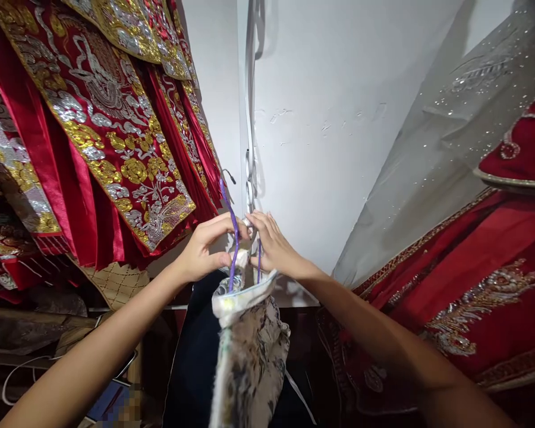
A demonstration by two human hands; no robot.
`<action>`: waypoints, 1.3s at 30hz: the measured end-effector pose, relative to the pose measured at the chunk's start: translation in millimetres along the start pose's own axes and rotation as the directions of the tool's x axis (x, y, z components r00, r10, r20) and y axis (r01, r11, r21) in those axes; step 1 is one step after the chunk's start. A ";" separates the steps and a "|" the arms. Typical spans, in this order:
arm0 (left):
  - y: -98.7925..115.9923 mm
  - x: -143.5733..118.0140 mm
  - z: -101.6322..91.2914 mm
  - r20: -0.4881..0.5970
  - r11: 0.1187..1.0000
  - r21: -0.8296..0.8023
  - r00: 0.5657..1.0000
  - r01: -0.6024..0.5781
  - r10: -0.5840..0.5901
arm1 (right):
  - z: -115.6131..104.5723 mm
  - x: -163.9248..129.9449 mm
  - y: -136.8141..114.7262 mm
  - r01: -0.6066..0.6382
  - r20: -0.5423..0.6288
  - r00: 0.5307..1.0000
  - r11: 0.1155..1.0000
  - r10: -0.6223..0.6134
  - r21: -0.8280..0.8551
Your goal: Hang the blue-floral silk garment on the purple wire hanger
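Head view: left hand [204, 248] and right hand [273, 242] meet at frame centre, both pinching purple hanger [233, 238]. Hanger rises between hands, long axis near vertical. Patterned garment [249, 345] hangs straight below. Red robes [107, 131] upper left; white wall [321, 119] behind.

Both of the person's arms are bare from the near edge of the view up to the wrists, with no sleeve, watch or bracelet showing on either. The left hand [205, 252] and the right hand [274, 246] wear no gloves and no rings that can be made out. The fingers [261, 223] are slim, with short, plain nails that carry no visible polish, though they are small in the view.
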State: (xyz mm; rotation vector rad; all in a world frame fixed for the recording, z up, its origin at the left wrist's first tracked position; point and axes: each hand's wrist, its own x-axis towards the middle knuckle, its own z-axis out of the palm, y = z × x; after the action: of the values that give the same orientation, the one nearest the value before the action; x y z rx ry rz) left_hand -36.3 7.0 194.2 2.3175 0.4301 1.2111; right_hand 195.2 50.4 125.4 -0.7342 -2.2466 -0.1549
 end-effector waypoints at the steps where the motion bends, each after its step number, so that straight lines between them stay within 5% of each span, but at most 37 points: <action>1: -1.0 -1.7 -0.9 0.010 0.999 -0.039 1.000 0.008 -0.008 | 2.7 1.5 4.1 0.013 -0.047 0.999 1.000 -0.014 -0.018; 5: -7.9 -1.5 -22.5 0.014 0.938 -0.270 0.975 0.219 -0.224 | -13.9 11.8 22.1 -0.053 -0.155 0.987 0.991 0.033 -0.127; 10: -13.3 7.5 -65.8 -0.092 0.703 -0.514 0.783 0.492 -0.615 | -58.9 41.7 37.3 -0.263 -0.220 0.957 0.884 0.188 -0.386; 13: -22.3 4.2 -80.7 -0.239 0.752 -0.397 0.732 0.526 -0.638 | -77.0 53.8 43.0 -0.325 -0.225 0.943 0.823 0.245 -0.465; 17: -44.1 -9.3 -79.7 -0.431 0.854 0.055 0.784 0.517 -0.447 | -88.3 48.2 47.0 -0.435 -0.300 0.898 0.747 0.321 -0.503; 22: -62.4 -19.0 -61.7 -0.484 0.748 0.540 0.870 0.386 -0.100 | -85.9 40.7 41.2 -0.482 -0.333 0.875 0.711 0.353 -0.512; 27: -68.9 -19.2 -50.8 -0.484 0.634 0.656 0.873 0.409 -0.061 | -78.5 58.7 41.4 -0.380 -0.222 0.925 0.734 0.309 -0.563; 31: -63.7 -23.4 -38.4 -0.454 0.581 0.715 0.890 0.388 -0.037 | -73.5 63.7 47.0 -0.410 -0.209 0.911 0.716 0.356 -0.565; 39: -58.3 -24.8 -7.2 -0.333 0.635 0.720 0.942 0.280 -0.038 | -58.2 61.6 37.9 -0.484 -0.272 0.874 0.678 0.402 -0.553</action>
State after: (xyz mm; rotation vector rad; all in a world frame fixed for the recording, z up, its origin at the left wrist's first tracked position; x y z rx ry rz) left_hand -59.1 45.5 148.8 2.6604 1.4870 1.4687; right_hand 218.6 91.3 205.3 -1.5531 -1.8097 -0.6908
